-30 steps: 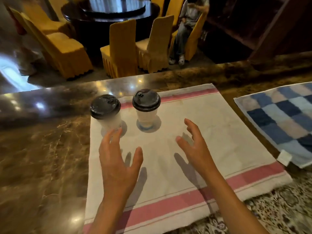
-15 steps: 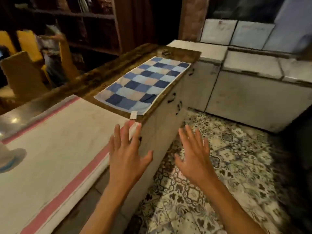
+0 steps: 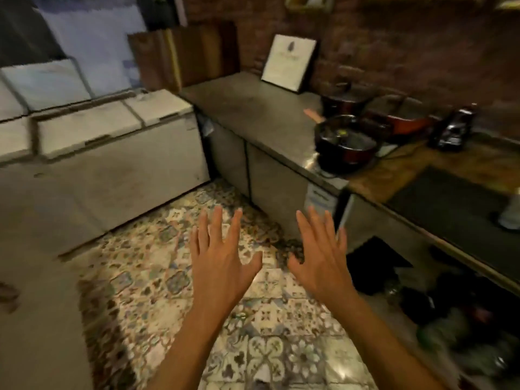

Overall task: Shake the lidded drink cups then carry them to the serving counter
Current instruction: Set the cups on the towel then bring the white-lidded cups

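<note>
Patterned tile floor (image 3: 157, 277), brick wall (image 3: 408, 46), seemingly steel counter (image 3: 253, 114).

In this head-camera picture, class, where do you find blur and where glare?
Head view: the white chest freezers at left are smeared by motion blur; both open hands, left hand and right hand, look sharper; glare shines on the patterned floor tiles.

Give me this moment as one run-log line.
left hand: open, empty | right hand: open, empty | both over tiled floor | cups: not in view | pots on counter, right
</note>
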The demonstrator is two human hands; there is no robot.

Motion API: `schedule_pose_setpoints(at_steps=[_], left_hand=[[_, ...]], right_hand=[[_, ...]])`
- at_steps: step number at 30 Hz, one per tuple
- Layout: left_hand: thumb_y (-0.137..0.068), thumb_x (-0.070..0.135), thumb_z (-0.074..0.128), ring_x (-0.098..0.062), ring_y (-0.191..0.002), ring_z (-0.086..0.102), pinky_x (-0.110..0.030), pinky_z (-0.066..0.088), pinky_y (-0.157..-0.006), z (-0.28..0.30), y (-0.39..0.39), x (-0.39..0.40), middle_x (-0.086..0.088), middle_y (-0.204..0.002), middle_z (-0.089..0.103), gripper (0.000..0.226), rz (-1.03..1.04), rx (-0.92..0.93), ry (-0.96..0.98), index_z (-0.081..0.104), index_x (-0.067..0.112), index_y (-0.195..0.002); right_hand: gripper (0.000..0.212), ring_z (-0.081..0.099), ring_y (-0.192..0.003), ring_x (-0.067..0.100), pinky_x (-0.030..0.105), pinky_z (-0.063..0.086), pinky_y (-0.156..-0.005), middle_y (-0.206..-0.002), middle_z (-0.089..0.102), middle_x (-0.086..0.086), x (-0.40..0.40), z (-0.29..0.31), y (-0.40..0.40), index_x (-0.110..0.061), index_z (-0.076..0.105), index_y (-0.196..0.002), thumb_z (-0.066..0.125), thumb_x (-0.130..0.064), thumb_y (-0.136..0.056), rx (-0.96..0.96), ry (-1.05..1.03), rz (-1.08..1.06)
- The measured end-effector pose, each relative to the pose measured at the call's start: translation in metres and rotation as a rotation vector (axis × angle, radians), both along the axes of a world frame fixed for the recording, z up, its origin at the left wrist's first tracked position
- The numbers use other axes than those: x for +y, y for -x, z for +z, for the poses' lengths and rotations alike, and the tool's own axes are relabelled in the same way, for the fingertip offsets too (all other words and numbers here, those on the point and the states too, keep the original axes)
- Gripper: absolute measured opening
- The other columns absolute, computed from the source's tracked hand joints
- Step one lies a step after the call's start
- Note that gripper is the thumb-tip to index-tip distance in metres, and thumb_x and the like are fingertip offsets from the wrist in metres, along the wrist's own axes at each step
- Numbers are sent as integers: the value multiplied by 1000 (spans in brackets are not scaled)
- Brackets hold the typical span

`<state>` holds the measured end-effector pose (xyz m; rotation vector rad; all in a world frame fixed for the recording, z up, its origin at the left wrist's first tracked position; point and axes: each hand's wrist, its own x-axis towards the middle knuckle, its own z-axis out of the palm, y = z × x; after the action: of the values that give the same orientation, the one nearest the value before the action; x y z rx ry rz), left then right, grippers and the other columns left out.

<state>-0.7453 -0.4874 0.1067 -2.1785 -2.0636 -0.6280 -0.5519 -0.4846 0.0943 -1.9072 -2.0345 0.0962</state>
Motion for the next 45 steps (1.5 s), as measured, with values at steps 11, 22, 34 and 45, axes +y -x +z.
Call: schedule_pose_setpoints(at_steps=[11,22,34,45], left_hand=[[-76,62,65,-34,-152,12,-53,21,-118,-22,-243,152,-9,-164,19,92,-573,-97,72,26,33,-154],[-77,63,63,-34,-151,15,-51,21,-119,-22,-449,185,-11,-162,25,90,-1005,-68,78,27,30,-153],[-75,64,64,-34,-150,19,-51,24,-118,-56,-657,186,-11,-161,28,89,-1038,95,89,35,28,-151],[-72,61,69,-36,-148,26,-52,30,-116,-108,-754,204,-13,-157,37,90,-860,192,223,38,24,-149]], right_hand=[[82,15,-150,38,63,22,-113,-164,17,7,27,-5,-228,-24,21,-153,58,-46,-83,-90,78,-653],[84,6,-151,37,62,13,-116,-166,8,5,-3,1,-368,-24,16,-156,58,-43,-86,-94,91,-1063],[81,13,-150,39,63,16,-115,-164,16,7,-16,-42,-557,-20,23,-153,62,-38,-85,28,87,-1218],[75,12,-151,35,61,14,-117,-163,19,7,-18,-95,-691,-19,29,-150,61,-36,-85,168,196,-1174]])
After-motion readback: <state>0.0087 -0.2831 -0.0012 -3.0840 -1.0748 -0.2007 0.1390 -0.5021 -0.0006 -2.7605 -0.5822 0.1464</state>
